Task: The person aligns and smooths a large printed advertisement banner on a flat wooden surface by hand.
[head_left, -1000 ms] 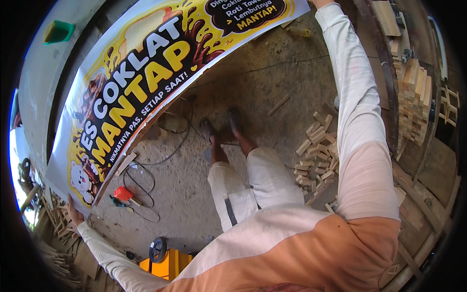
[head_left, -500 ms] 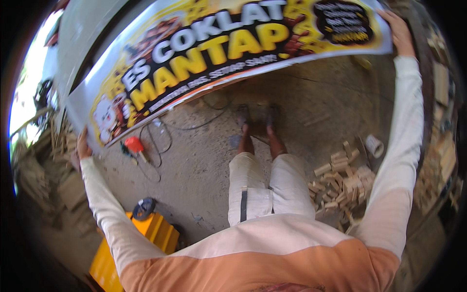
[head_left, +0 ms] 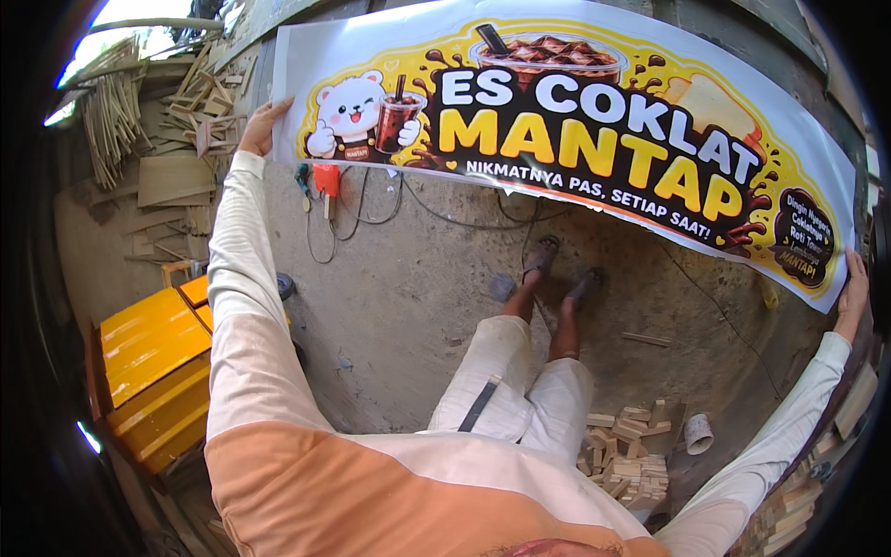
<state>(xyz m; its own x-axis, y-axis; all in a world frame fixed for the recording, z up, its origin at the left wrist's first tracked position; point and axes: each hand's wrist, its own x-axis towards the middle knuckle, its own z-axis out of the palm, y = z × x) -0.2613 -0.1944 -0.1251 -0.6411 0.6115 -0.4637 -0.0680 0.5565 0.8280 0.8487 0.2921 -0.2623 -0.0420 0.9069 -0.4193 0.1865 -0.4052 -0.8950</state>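
1. The bare left hand (head_left: 266, 127) is pinching the left edge of a long, glossy banner (head_left: 594, 148) printed in yellow, black and brown with a white border. How firmly it is pressing, I cannot tell; a loose pinch could be letting that edge slip.
2. The bare right hand (head_left: 854, 295) is gripping the banner near its lower right corner, its thumb not showing clearly. Uneven pulling between the hands could be creasing or stretching the sheet.
3. The banner is hanging stretched between both hands, above the floor in front of the person. Only its ends are being held, so the middle could be sagging or folding.
4. Its lower edge is looking uneven near the middle; hard tension could be starting a tear there.
5. Below, a thin black cable (head_left: 445, 219) is snaking over the grey, dusty floor (head_left: 390, 306) near the feet in dark sandals (head_left: 583, 283). With the banner partly blocking the view, a step could be catching it.
6. Rightward, small pale wooden blocks (head_left: 636, 464) are lying loosely heaped, another stumbling risk.
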